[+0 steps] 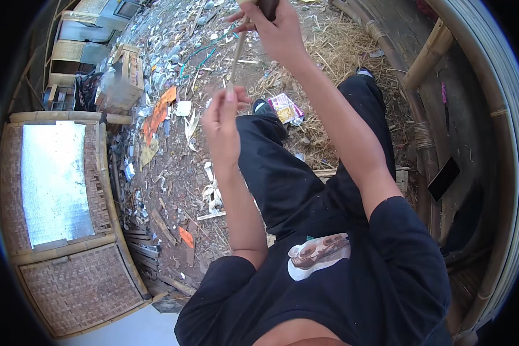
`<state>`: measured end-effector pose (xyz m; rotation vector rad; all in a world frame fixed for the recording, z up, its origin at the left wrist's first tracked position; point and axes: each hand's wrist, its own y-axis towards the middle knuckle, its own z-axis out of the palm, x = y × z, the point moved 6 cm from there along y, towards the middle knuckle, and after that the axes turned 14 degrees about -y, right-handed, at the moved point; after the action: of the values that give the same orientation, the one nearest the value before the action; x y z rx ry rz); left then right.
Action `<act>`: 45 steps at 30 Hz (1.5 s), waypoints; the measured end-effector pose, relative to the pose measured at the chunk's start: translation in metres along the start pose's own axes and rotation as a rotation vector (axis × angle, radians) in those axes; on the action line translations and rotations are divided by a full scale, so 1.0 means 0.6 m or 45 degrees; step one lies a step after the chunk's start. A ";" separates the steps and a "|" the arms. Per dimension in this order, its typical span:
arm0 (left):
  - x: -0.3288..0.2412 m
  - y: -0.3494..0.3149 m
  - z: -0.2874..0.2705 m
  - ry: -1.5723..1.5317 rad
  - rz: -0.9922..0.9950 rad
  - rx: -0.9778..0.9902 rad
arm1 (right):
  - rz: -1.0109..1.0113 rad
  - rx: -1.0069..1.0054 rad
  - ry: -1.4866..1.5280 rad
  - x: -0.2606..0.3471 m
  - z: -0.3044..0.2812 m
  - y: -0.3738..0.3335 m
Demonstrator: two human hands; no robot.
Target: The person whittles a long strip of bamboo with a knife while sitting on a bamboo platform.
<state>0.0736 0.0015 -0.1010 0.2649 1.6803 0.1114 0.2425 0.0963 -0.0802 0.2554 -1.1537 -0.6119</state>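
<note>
At the far middle of the scene, above the littered ground, one thin pale stick [237, 57], set between your two hands. Left hand [222, 124]: nearer, thumb and fingers pinched on the stick's near end. Right hand [279, 34]: farther, fingers curled around a dark brown object [267, 8], which is cut off by the upper edge; its kind cannot be told, nor whether these fingers also grip the stick. Reason for the hold, as judged: your left pinch probably steadies the near end, while the right hand works or supports the far one; both are stretched out past your lap, likely for room.

Surroundings: a pink-and-white packet [285, 108] on the ground beside your left shoe [269, 120]; dry straw [340, 49], far right; teal cord [206, 56] and an orange scrap [157, 114], far left; a wooden crate [131, 75] beyond.

Obstructions: your right forearm passes over your right leg; a bamboo pole [425, 135] bounds the right side, a dark flat rectangle [444, 179] just beside it; a woven panel [81, 279] closes the near left.
</note>
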 end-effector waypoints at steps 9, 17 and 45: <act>0.137 -0.095 -0.115 -0.882 -0.154 -0.624 | 0.554 0.125 0.638 -0.095 0.036 -0.075; 0.042 -0.103 -0.150 -0.520 0.291 -0.728 | 1.162 -0.009 0.680 -0.212 0.011 -0.183; 0.081 0.081 0.003 -0.555 0.405 -0.312 | 1.097 -0.197 -0.345 -0.200 -0.270 -0.192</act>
<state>0.0754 0.0601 -0.1369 0.3420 1.1689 0.4614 0.3210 0.0526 -0.2944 -0.4619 -1.3288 0.0373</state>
